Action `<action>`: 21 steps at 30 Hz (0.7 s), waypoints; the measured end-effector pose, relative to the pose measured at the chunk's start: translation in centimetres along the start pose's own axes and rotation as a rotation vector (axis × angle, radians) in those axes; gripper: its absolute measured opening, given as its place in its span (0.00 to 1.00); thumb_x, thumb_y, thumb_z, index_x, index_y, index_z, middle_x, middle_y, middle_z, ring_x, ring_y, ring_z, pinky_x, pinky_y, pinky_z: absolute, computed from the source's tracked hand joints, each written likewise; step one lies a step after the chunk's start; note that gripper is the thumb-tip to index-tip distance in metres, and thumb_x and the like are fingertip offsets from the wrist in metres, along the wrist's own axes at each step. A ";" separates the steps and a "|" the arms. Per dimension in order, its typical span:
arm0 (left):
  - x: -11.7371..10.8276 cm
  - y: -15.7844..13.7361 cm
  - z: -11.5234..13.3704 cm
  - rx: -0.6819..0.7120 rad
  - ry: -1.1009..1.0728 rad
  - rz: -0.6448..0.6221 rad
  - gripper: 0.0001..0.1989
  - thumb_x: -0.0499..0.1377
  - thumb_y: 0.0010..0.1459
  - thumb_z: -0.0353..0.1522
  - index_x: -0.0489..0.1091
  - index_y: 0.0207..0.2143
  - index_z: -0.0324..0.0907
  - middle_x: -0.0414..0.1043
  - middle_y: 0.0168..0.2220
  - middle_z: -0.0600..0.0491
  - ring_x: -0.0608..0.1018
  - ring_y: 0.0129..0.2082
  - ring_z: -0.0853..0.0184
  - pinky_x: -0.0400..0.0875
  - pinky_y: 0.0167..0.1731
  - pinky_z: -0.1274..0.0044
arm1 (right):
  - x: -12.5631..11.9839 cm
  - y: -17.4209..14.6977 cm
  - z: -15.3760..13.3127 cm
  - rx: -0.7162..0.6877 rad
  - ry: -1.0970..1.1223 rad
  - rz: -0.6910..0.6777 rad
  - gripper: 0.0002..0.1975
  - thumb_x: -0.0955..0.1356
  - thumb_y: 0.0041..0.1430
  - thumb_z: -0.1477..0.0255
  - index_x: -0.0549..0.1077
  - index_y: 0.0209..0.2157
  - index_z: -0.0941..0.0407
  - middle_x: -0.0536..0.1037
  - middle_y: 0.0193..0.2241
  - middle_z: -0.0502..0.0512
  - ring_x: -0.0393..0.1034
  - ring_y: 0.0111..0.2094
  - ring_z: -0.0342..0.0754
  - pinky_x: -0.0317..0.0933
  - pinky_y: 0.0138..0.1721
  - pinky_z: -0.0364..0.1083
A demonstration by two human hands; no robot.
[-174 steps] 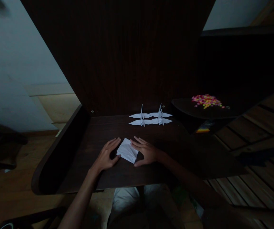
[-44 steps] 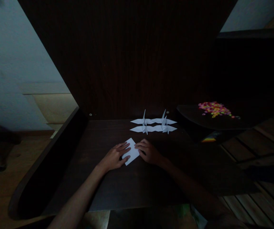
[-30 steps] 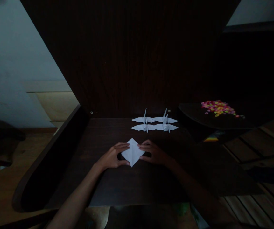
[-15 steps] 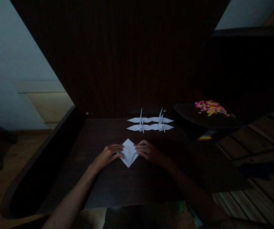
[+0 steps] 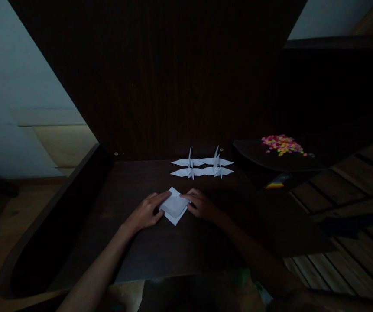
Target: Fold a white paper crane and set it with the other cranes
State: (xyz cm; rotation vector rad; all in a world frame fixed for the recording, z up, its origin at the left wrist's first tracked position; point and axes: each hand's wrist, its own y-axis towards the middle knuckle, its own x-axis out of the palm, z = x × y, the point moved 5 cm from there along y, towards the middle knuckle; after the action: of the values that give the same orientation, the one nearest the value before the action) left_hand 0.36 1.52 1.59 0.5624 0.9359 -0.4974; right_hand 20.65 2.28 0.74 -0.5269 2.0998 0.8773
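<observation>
A white sheet of folded origami paper lies on the dark wooden desk, diamond-shaped, one corner toward me. My left hand holds its left side, fingers along the upper left edge and thumb near the left corner. At the right corner, my right hand grips the paper with its fingertips on top and the thumb lower down by the edge. Just beyond the sheet stand several white paper cranes in two rows, their wings spread and touching or overlapping.
A heap of small colourful pieces lies on a rounded dark shelf to the right. The desk has a raised side panel at left and a tall dark back panel. Wooden slats are at lower right.
The left fingers have slid up toward the paper's top corner. The lower folds, pulled toward the middle before, now lie flatter, with a flap edge above the bottom corner. The view shifted slightly.
</observation>
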 end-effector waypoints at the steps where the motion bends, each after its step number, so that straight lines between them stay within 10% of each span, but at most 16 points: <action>1: 0.1 0.1 -0.1 -0.029 -0.008 -0.003 0.31 0.55 0.58 0.29 0.53 0.64 0.43 0.65 0.57 0.45 0.72 0.51 0.61 0.66 0.53 0.66 | 0.1 0.1 0.0 0.010 -0.006 0.001 0.18 0.64 0.57 0.79 0.69 0.50 0.62 0.74 0.37 0.62 0.66 0.41 0.52 0.63 0.42 0.51; 21: 1.0 0.5 -0.4 -0.242 -0.074 0.062 0.25 0.47 0.64 0.37 0.54 0.63 0.41 0.65 0.58 0.46 0.66 0.58 0.58 0.58 0.59 0.63 | 0.6 0.8 0.0 0.289 0.080 0.140 0.12 0.62 0.61 0.72 0.74 0.44 0.57 0.75 0.35 0.57 0.70 0.37 0.48 0.64 0.41 0.47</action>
State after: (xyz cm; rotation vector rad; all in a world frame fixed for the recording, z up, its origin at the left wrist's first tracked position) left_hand 0.99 2.01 0.68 0.3501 0.8899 -0.3402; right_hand 19.80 2.78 0.55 -0.2694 2.3088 0.6216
